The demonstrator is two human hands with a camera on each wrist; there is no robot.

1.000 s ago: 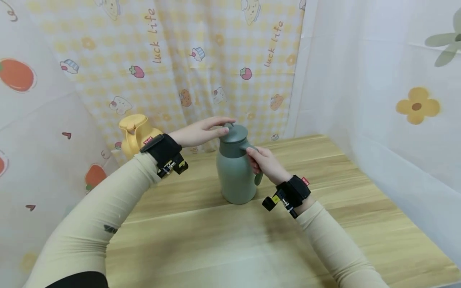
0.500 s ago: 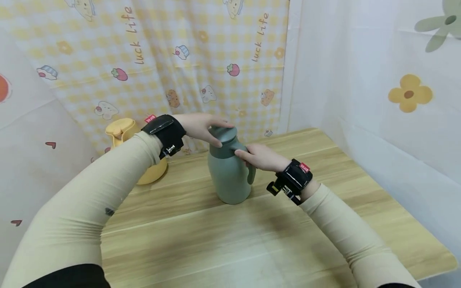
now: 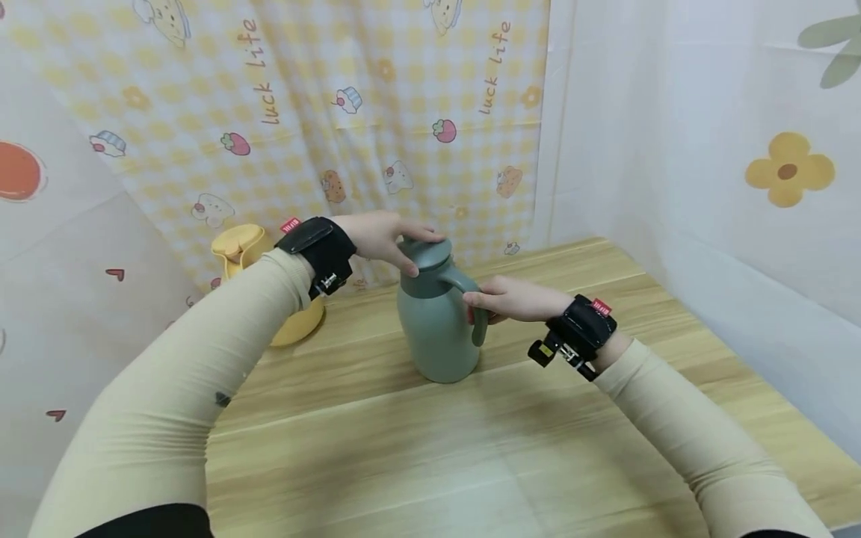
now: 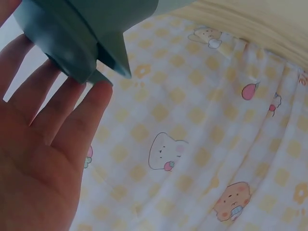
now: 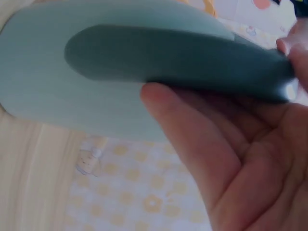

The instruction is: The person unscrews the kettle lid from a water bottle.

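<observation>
A grey-green thermal jug [image 3: 439, 336] with a darker collar stands upright on the wooden table [image 3: 377, 463]. My left hand [image 3: 377, 237] comes from the left over its round lid [image 3: 430, 255], thumb at the near side and fingers across the top. In the left wrist view, the fingertips [image 4: 102, 91] touch the lid's edge beside the pointed spout [image 4: 115, 55]. My right hand [image 3: 514, 299] holds the jug's handle [image 3: 480, 326], thumb on its upper part. Seen from the right wrist, fingers [image 5: 192, 130] lie along the handle's side; part of that hand is out of frame.
A yellow jug [image 3: 299, 325] stands at the back left, partly hidden behind the left forearm. A yellow checked curtain [image 3: 377, 149] hangs close behind the table, and a white sheet [image 3: 673, 172] on the right. The table's right edge slopes toward the front right.
My left hand has gone from fingers laid on the lid's top to thumb and fingers spread around it. The right hand's grip on the handle has shifted slightly. The head view has swung a little.
</observation>
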